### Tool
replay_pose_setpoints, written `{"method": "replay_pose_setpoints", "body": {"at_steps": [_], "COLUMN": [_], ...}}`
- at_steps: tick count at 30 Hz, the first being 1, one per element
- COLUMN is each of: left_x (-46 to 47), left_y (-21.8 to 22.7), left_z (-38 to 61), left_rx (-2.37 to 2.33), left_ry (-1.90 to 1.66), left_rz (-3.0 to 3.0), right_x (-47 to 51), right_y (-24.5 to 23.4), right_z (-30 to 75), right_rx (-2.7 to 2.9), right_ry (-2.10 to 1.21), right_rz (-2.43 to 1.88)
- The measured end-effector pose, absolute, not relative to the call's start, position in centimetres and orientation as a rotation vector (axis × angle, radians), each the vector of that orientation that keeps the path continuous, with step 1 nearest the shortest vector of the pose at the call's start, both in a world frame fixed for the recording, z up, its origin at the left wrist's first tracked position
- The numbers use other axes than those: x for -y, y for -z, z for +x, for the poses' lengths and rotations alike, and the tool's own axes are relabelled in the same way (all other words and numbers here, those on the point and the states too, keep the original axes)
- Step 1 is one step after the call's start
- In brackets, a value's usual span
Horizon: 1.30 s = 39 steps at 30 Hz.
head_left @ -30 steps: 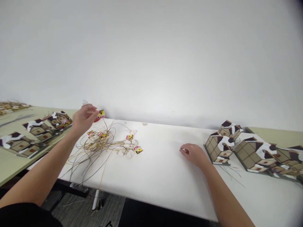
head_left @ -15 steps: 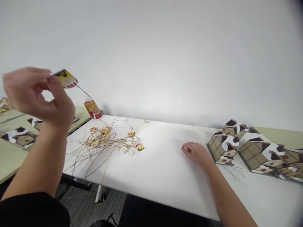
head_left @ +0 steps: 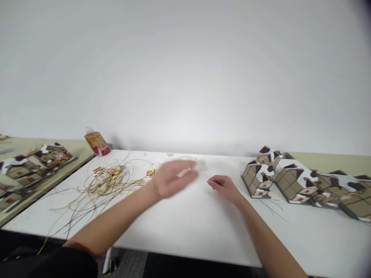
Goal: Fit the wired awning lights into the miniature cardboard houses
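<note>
My left hand (head_left: pixel 175 178) is over the middle of the white table, smeared by motion. At its fingertips is a small whitish piece (head_left: pixel 200 164), blurred, with a thin pale loop over the hand. My right hand (head_left: pixel 223 184) lies just to the right, its fingers pinched together; whatever they may hold is hidden. Left of my left hand spreads a tangle of thin wires (head_left: pixel 111 187) with small white pieces and yellow-and-red printed pieces (head_left: pixel 114 173). Part of that group is covered by my left hand and forearm.
Several small model houses (head_left: pixel 257 178) with brown and white roofs stand on the right. More houses (head_left: pixel 52 154) sit on the cream table at left. A bottle of amber liquid (head_left: pixel 97 143) stands at the back left, near the white table's edge. A wall rises behind.
My left hand has come down from the upper left to the table's middle, near my right hand, carrying the small wired piece. The camera view has shifted. My right hand remains pinched.
</note>
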State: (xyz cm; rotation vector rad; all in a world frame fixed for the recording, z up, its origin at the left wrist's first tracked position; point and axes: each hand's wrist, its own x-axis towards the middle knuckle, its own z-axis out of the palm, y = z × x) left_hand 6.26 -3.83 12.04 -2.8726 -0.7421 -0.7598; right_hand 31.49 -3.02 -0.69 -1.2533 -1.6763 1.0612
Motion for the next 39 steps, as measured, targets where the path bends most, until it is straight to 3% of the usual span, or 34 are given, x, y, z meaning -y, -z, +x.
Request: {"method": "replay_pose_setpoints", "body": {"at_steps": [3,7,16,28,34,39], "left_x": [5.2,6.6,4.9,5.1,7.5,11.0], "left_y": [-7.9,-3.1,1.5,0.4,-1.2,-1.2], "left_z": [11.2,14.1,13.1,9.5,-0.1,-9.1], "left_rx": [0.318,-0.005,0.385,0.707,1.369,2.146], "left_ry": [0.725,1.001,0.735,0.891,0.788,0.261], "left_rz": [-2.890,-2.487,-2.705,-2.926,-2.655,-1.951], "right_x": [2.9,2.7,2.6,1.8,1.8,1.4], "right_y": [0.3,-0.2,-0.3,0.7,1.2,2.2], "right_z": [31.4,32.7,33.6,33.7,33.7,34.0], "right_rx": [1.465,1.035,0.972,0.752,0.761,0.785], "right_ry": [-1.358,-1.761,-1.587,-1.491,-1.418,-1.373], "right_rz": [-1.121,-0.913,-0.955,-1.003,-1.096,-1.160]}}
